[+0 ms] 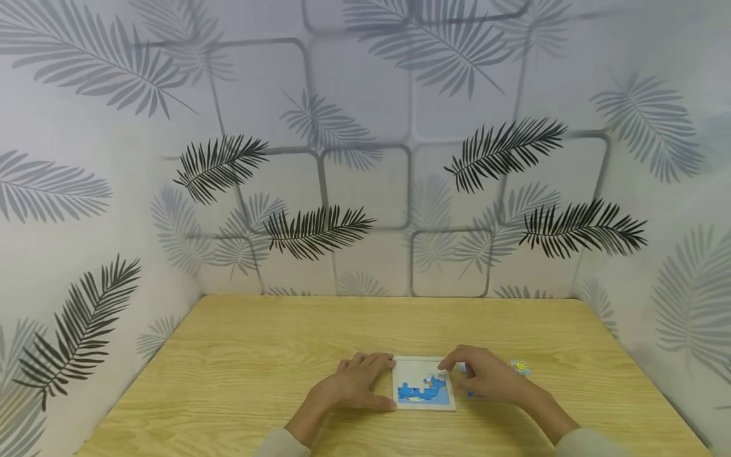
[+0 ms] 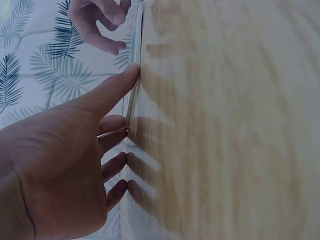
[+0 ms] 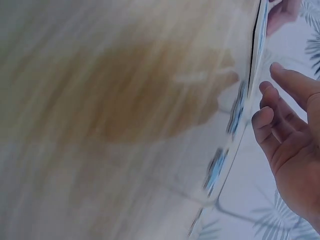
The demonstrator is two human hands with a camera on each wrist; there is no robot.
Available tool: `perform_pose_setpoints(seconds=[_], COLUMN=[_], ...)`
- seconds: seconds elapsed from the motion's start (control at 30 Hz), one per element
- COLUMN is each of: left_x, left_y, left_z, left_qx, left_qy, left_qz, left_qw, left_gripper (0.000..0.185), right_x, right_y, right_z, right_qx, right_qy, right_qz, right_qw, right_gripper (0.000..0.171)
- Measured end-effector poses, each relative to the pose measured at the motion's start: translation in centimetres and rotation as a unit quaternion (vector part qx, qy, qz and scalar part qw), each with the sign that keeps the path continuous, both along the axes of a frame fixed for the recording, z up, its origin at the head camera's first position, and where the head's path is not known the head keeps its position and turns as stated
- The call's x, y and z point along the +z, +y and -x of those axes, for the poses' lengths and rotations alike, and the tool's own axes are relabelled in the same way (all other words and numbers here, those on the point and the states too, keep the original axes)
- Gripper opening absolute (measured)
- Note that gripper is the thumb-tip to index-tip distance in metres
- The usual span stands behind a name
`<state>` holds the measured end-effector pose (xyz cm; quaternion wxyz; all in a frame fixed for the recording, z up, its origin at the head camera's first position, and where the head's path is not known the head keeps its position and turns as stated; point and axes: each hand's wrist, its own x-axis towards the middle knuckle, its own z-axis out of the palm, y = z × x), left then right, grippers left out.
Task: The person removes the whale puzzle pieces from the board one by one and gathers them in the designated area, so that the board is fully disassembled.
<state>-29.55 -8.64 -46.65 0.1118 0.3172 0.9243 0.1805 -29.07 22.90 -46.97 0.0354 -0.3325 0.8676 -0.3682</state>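
A white-rimmed jigsaw tray (image 1: 427, 408) lies flat on the table. Joined pieces (image 1: 422, 392) with a blue figure fill its lower part, and its upper part shows pale backing. My left hand (image 1: 360, 382) rests along the tray's left side, thumb by the lower corner and index fingertip by the upper one. In the left wrist view, that thumb (image 2: 131, 72) touches the tray's edge. Above the tray's right edge, my right hand (image 1: 485, 374) hovers with loosely bent fingers. The right wrist view shows nothing between those fingers (image 3: 265, 117). Blue loose pieces (image 1: 463, 367) are partly hidden beneath it.
A loose piece with a yellow sun (image 1: 520, 366) lies beyond my right hand. The wood-grain table (image 1: 257, 355) extends back to a wall (image 1: 365, 190) with a leaf pattern. Similar walls stand at both sides.
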Motion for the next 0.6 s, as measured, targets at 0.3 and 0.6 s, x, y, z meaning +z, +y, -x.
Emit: perform_pose_setpoints(seconds=[0.3, 0.6], left_x=[-0.2, 0.1], left_y=[0.2, 0.1], left_z=[0.0, 0.0], left_qx=[0.000, -0.001], left_qy=[0.012, 0.000], left_qz=[0.011, 0.000], left_qw=[0.9999, 1.0000], left_gripper=[0.079, 0.080], right_x=[0.1, 0.4], right_y=[-2.6, -3.0], right_z=[0.2, 0.2], right_qx=[-0.012, -0.018], right_qy=[-0.005, 0.014], right_qz=[-0.068, -0.081], right_qw=[0.998, 0.996], right_gripper=[0.032, 0.028])
